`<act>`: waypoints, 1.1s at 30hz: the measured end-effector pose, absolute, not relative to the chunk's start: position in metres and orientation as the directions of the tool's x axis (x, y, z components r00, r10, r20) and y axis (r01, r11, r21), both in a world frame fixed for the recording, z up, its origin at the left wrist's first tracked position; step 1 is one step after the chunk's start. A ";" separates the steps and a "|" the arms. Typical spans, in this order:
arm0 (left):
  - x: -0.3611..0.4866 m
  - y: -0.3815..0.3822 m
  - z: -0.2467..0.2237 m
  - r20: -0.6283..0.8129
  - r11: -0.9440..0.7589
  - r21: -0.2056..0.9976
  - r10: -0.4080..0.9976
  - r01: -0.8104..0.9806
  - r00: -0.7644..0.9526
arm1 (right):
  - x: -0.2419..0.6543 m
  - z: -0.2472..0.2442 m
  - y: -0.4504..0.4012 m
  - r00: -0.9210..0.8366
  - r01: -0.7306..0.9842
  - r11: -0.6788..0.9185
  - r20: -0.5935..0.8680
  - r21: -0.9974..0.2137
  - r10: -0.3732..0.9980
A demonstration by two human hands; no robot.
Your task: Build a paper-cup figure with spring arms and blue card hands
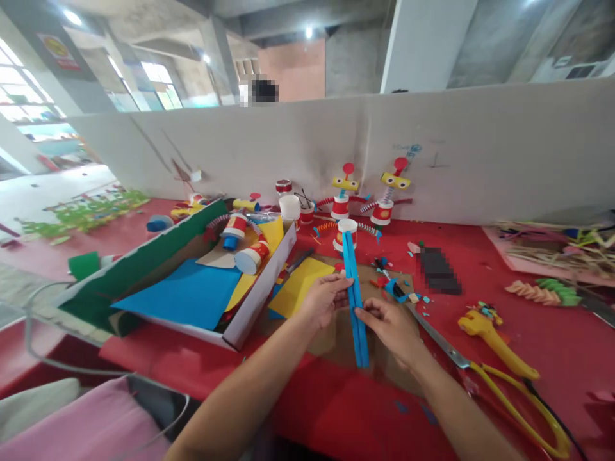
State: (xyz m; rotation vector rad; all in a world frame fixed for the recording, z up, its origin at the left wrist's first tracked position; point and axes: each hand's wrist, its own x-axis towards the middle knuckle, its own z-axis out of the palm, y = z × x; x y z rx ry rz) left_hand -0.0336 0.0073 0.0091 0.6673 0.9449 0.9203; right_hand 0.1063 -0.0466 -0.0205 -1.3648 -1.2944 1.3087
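Note:
A long folded strip of blue paper [356, 326] stands nearly upright in the middle of the view, its top tilted slightly left. My left hand [327, 298] pinches its left edge about halfway up. Just below, on the right edge, my right hand [384, 320] grips it between thumb and fingers. Behind the strip's top is a red and white paper cup figure [346, 225] with striped spring arms. Under my hands lie a brown board [319, 346] and a sheet of yellow paper [307, 278].
At left, an open box [240, 326] holds blue paper [180, 298] and cup figures. Large yellow-handled scissors [500, 384] and a yellow glue gun [500, 339] lie at right. Two finished-looking cup figures [340, 206] stand by the white partition [240, 153]. Paper scraps surround a blue piece [396, 291].

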 end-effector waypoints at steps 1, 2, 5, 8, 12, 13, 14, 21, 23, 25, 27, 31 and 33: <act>-0.030 0.007 0.007 -0.378 0.467 0.814 0.877 -0.346 0.296 | 0.108 -0.022 -0.047 -0.072 0.121 -0.146 -0.155 -0.982 0.985; -0.027 0.007 0.004 -0.370 0.468 0.817 0.873 -0.336 0.317 | 0.110 -0.023 -0.048 -0.083 0.119 -0.168 -0.178 -0.979 0.980; -0.022 0.001 -0.005 -0.350 0.468 0.833 0.858 -0.293 0.376 | 0.125 -0.021 -0.048 -0.159 0.165 -0.244 -0.270 -0.956 0.950; -0.023 -0.005 -0.009 -0.399 0.520 0.830 0.807 -0.202 0.435 | 0.144 -0.014 -0.042 -0.055 0.130 -0.239 -0.248 -0.962 0.967; -0.024 -0.012 -0.012 -0.452 0.589 0.803 0.702 -0.092 0.550 | 0.158 -0.011 -0.035 0.109 -0.019 -0.153 -0.154 -0.988 0.982; -0.023 -0.013 -0.013 -0.454 0.589 0.805 0.686 -0.068 0.569 | 0.158 -0.012 -0.034 0.129 -0.030 -0.145 -0.147 -0.989 0.981; -0.023 -0.014 -0.013 -0.456 0.587 0.808 0.675 -0.048 0.580 | 0.158 -0.014 -0.033 0.150 -0.032 -0.141 -0.144 -0.990 0.978; -0.022 -0.017 -0.015 -0.420 0.596 0.796 0.669 -0.105 0.613 | 0.146 -0.014 -0.038 0.121 -0.098 -0.168 -0.179 -0.981 0.976; -0.022 -0.018 -0.016 -0.425 0.593 0.798 0.680 -0.108 0.597 | 0.143 -0.012 -0.039 0.089 -0.126 -0.177 -0.189 -0.976 0.978; -0.021 -0.019 -0.015 -0.424 0.594 0.796 0.684 -0.115 0.593 | 0.142 -0.011 -0.040 0.098 -0.130 -0.168 -0.182 -0.977 0.978; -0.020 -0.020 -0.015 -0.418 0.591 0.796 0.692 -0.129 0.588 | 0.141 -0.012 -0.040 0.131 -0.134 -0.167 -0.184 -0.977 0.974; -0.018 -0.021 -0.015 -0.416 0.572 0.803 0.739 -0.168 0.530 | 0.139 -0.016 -0.039 0.167 -0.196 -0.154 -0.187 -0.968 0.968; -0.018 -0.021 -0.015 -0.433 0.584 0.791 0.745 -0.182 0.508 | 0.139 -0.017 -0.039 0.186 -0.218 -0.107 -0.148 -0.970 0.971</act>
